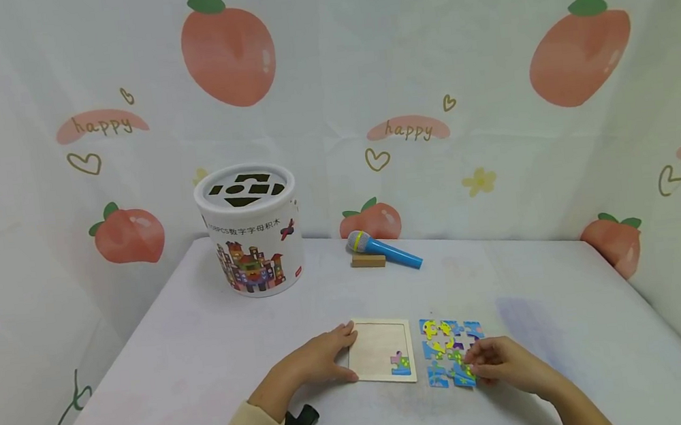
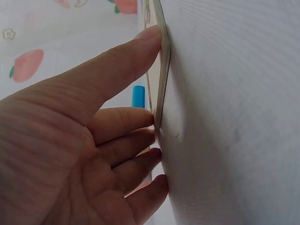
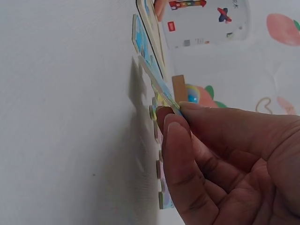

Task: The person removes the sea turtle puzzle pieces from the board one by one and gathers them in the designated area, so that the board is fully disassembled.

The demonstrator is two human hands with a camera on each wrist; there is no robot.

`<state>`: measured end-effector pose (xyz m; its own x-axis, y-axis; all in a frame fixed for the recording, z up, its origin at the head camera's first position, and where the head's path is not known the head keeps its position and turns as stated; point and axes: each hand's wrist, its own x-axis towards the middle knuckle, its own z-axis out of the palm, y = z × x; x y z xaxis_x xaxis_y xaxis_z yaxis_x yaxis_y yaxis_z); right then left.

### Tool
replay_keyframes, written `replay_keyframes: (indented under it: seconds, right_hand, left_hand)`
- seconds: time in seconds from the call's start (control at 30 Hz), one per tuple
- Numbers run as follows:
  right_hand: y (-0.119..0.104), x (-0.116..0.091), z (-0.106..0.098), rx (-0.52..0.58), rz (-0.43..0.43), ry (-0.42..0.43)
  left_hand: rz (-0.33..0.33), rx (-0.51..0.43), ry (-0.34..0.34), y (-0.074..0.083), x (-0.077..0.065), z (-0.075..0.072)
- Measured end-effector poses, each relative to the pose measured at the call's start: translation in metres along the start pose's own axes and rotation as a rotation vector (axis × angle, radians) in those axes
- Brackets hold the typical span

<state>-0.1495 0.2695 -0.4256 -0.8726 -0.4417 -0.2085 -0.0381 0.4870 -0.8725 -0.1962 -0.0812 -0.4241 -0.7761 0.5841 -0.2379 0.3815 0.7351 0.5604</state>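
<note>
My left hand (image 1: 316,360) rests at the left edge of a square wooden puzzle tray (image 1: 373,348), thumb and fingertips touching its frame. In the left wrist view the thumb (image 2: 126,58) lies on the frame's edge. Joined puzzle pieces (image 1: 401,364), pink, green and blue, sit in the tray's lower right corner. Between thumb and fingers my right hand (image 1: 506,365) pinches a puzzle piece (image 3: 159,84), which the right wrist view shows tilted above the table. Beneath and beside it lie several loose puzzle pieces (image 1: 436,348) in blue, yellow and green, laid in rows right of the tray.
A large white bucket (image 1: 254,248) with shape holes in its lid stands at the back left. Behind the tray lie a blue toy microphone (image 1: 390,250) and a small wooden block (image 1: 368,261). A printed curtain (image 1: 316,91) hangs behind the white table (image 1: 324,303).
</note>
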Motion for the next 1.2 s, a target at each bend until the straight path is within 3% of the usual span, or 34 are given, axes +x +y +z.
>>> replay_keyframes:
  seconds: [0.33,0.67,0.87,1.2]
  right_hand:
    - [0.002,0.000,0.005,0.012,0.057,0.020]
    - [0.002,-0.006,0.013,-0.145,-0.026,0.121]
    - [0.003,-0.006,0.016,-0.188,-0.093,0.130]
    - [0.004,-0.007,0.013,-0.240,-0.127,0.116]
  left_hand:
    - [0.014,0.006,0.006,-0.002,0.000,0.001]
    - [0.015,0.003,0.002,-0.001,0.000,0.000]
    - [0.019,0.006,0.004,-0.002,0.000,0.001]
    - [0.021,0.010,0.003,-0.001,0.000,0.000]
